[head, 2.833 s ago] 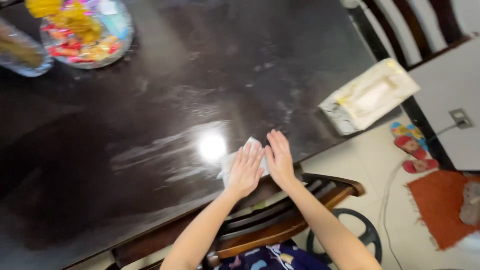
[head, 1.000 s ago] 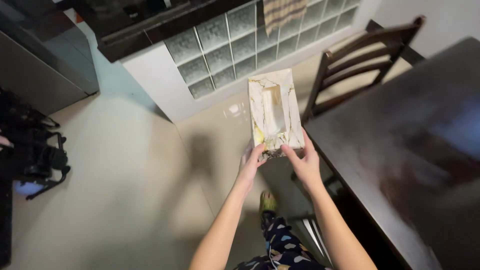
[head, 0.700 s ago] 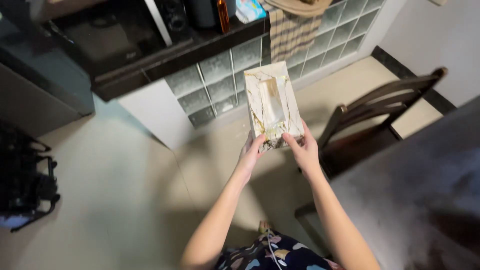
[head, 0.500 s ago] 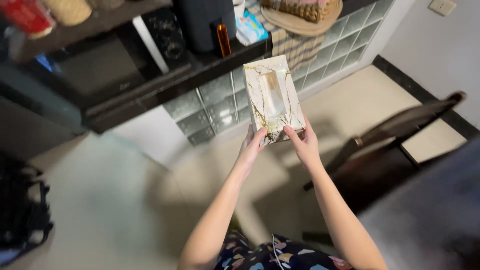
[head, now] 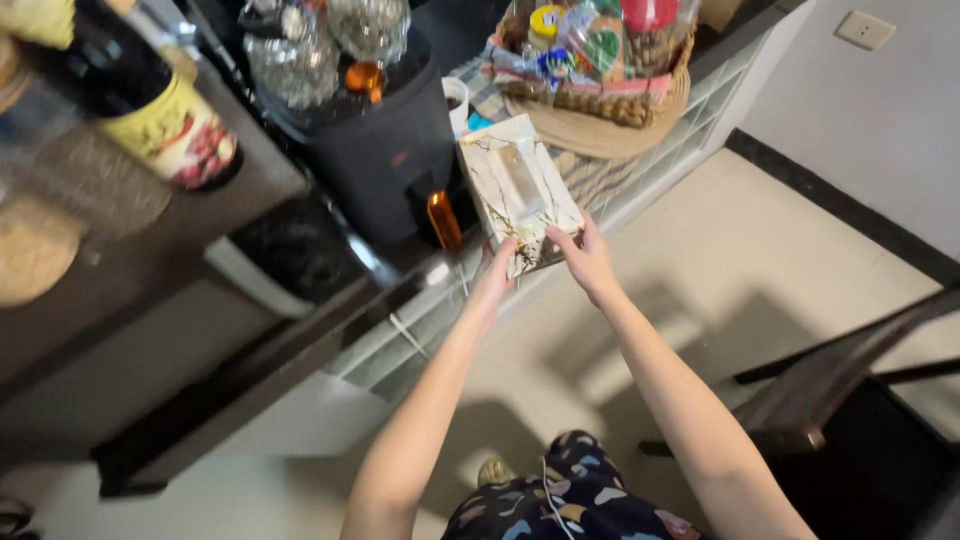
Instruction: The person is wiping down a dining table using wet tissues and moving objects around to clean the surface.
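Both my hands hold a white marble-patterned tissue box (head: pixel 516 190) with gold veins by its near end. My left hand (head: pixel 494 270) grips the near left corner and my right hand (head: pixel 583 255) grips the near right corner. The box hangs above the edge of a dark counter (head: pixel 330 320), between a black appliance (head: pixel 385 160) with an orange handle (head: pixel 444 220) and a wicker basket (head: pixel 600 70) of wrapped goods.
A striped cloth lies under the basket tray. A bottle with a yellow label (head: pixel 165 115) and jars stand on a shelf at the upper left. A dark wooden chair (head: pixel 850 380) is at the lower right on the pale tiled floor. A white wall with a socket (head: pixel 865 28) is at the right.
I have left the dark table, picked up the tissue box in both hands, and carried it across the floor up to the counter beside the black appliance.
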